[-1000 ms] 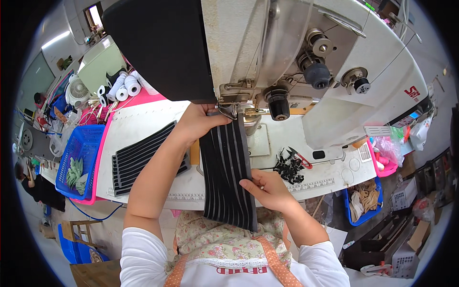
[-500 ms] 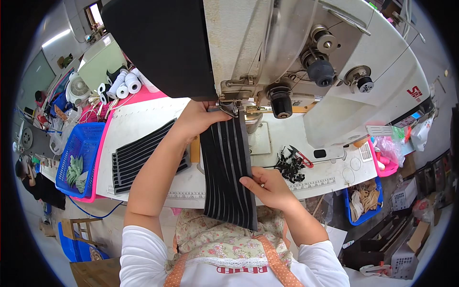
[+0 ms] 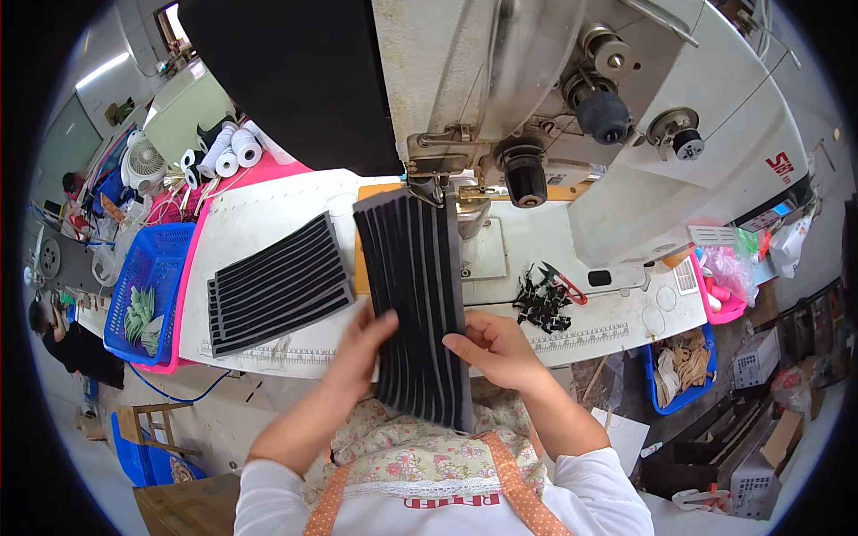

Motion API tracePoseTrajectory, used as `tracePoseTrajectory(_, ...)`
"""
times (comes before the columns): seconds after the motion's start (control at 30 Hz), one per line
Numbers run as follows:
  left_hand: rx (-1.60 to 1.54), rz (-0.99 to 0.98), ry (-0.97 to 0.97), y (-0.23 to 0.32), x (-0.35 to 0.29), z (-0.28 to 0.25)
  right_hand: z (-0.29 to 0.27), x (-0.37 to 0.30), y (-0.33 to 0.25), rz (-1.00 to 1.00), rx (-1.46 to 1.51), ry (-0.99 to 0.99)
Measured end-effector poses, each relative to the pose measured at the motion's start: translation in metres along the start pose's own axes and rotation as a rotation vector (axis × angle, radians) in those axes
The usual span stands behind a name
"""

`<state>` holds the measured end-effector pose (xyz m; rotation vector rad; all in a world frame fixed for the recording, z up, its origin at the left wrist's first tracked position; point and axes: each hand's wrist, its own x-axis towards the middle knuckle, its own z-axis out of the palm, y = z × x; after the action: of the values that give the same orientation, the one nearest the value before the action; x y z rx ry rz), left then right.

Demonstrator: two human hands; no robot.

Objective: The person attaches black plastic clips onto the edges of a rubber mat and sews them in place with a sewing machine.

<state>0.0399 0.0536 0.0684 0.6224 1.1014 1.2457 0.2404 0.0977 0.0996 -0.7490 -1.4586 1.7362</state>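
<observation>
A black fabric panel with grey stripes [image 3: 416, 313] runs from under the sewing machine's presser foot [image 3: 436, 192] down over my lap. Along its right edge, my right hand [image 3: 500, 350] pinches it, thumb on top and fingers partly beneath. My left hand [image 3: 359, 347], slightly blurred, is at the opposite edge with its thumb over the cloth and its fingers mostly hidden. The panel's upper left corner lies flat on a tan plate [image 3: 361, 259]. Further left on the white table rests a second striped piece or stack [image 3: 281, 284].
Red-handled snips [image 3: 567, 286] lie by a heap of black scraps [image 3: 542, 304]. White thread cones [image 3: 234, 154] stand at the far left, above a blue basket [image 3: 147, 295]. Another blue bin [image 3: 681, 371] holds tan cloth at the right. The machine head [image 3: 536, 89] overhangs the work.
My left hand has come down from beside the presser foot to the panel's lower left edge. The panel's upper left corner is now uncovered. My right hand has barely moved.
</observation>
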Motion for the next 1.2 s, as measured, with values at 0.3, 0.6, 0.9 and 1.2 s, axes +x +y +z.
tracePoseTrajectory(0.3, -0.174, -0.14, -0.015, -0.035, -0.067, -0.02, 0.021, -0.028, 0.029, 0.154, 0.021, -0.035)
tracePoseTrajectory(0.6, -0.19, -0.014, 0.007, -0.015, -0.08, -0.037, 0.036, -0.056, 0.051, 0.132, 0.229, -0.179)
tracePoseTrajectory(0.9, -0.168, 0.003, 0.026, -0.005, -0.087, -0.022, 0.036, -0.06, 0.048, 0.108, 0.267, -0.167)
tracePoseTrajectory(1.2, -0.156, -0.012, 0.022, -0.02, -0.078, 0.0, 0.018, -0.063, 0.045, 0.175, -0.009, -0.16)
